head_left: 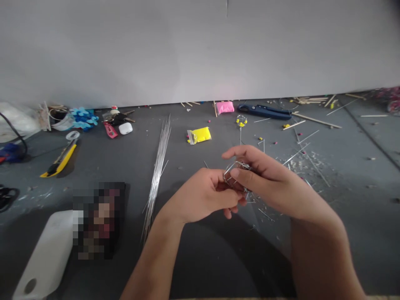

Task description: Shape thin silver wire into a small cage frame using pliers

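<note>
Between my two hands is a small cage-like shape of bent silver wire (230, 174), partly hidden by my fingers. My left hand (215, 193) grips it from below and the left, fingers curled under. On the upper right, my right hand (265, 173) pinches it with the thumb across the front and the fingers behind. Just beyond stands another wire piece (241, 121), with yellow bits on its round top and a thin stem. A bundle of straight wires (158, 166) lies left of my hands. A yellow clay packet (200, 135) rests farther back.
A pink packet (225, 107) and dark blue pliers (265, 111) lie along the back wall. Wire offcuts (296, 154) and sticks (318, 119) scatter at right. At left are a yellow utility knife (61, 160), a white case (126, 128) and a white slab with a hole (50, 250).
</note>
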A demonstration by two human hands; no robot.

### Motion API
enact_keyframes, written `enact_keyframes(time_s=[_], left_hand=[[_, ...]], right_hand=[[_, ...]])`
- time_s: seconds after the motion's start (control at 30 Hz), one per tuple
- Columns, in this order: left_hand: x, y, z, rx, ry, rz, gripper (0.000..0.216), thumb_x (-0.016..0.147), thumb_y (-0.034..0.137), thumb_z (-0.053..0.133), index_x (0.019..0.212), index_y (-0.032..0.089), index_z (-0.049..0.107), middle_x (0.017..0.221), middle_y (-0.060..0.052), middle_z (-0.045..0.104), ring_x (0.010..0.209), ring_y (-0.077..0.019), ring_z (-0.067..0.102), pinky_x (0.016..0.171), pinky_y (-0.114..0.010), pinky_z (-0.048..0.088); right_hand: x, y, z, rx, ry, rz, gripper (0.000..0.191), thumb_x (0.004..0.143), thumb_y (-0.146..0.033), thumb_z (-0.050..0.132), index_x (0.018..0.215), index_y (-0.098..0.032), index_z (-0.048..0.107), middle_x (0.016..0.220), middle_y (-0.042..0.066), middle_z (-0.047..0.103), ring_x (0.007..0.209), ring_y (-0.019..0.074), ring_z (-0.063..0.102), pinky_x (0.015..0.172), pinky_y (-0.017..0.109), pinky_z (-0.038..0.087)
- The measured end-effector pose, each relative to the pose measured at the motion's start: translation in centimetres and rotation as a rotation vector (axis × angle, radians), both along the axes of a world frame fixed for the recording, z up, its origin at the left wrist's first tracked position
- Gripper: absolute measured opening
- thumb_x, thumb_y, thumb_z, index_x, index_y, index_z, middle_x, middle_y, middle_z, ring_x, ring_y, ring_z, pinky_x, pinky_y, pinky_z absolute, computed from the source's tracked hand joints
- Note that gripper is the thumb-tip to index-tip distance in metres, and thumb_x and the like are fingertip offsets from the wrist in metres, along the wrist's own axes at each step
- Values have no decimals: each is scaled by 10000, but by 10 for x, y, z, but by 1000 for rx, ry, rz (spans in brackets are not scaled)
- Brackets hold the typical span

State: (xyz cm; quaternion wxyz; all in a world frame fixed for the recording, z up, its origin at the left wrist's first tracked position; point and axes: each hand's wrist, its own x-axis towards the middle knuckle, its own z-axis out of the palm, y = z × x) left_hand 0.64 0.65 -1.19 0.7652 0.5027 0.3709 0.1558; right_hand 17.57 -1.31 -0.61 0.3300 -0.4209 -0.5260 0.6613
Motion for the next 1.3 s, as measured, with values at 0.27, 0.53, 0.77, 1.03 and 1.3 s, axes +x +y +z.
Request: enact_keyframes(time_s=[0.27,0.53,0.77,1.03,1.3], left_hand=[[7,-1,-8,-58,-51,45,149,749,44,533,707,133,645,713,-6,658,534,-67,585,508,-198,490],[10,0,-9,-140,-53,16,93,692,59,579,646,135,608,625,5,635,498,-79,582,438,-184,481],[10,1,-7,-117,5,18,128,655,36,548,593,140,587,565,22,620,435,-65,558,391,-154,468],[-4,2,-4,-85,-27,137,94,719,69,571,669,149,572,628,13,638,454,-63,566,392,-156,459],[-2,3,-9,-81,-25,62,136,784,90,514,710,132,620,690,-8,649,487,-64,591,409,-157,473]], right_hand=[[0,3,1,-71,36,-9,175,977,-230,397,947,-225,570,620,-42,608,527,118,650,487,224,460],[1,3,4,-90,10,68,206,986,-230,364,952,-211,566,616,-4,681,579,144,674,535,244,473],[-2,3,4,-84,36,103,212,994,-228,345,1001,-216,557,652,0,690,608,150,680,564,264,473],[5,4,-1,85,-73,36,171,968,-336,463,908,-219,571,770,-1,649,724,136,623,665,275,475],[0,4,-5,66,-174,65,278,998,-397,360,872,-218,531,681,-2,639,651,142,600,620,296,455]])
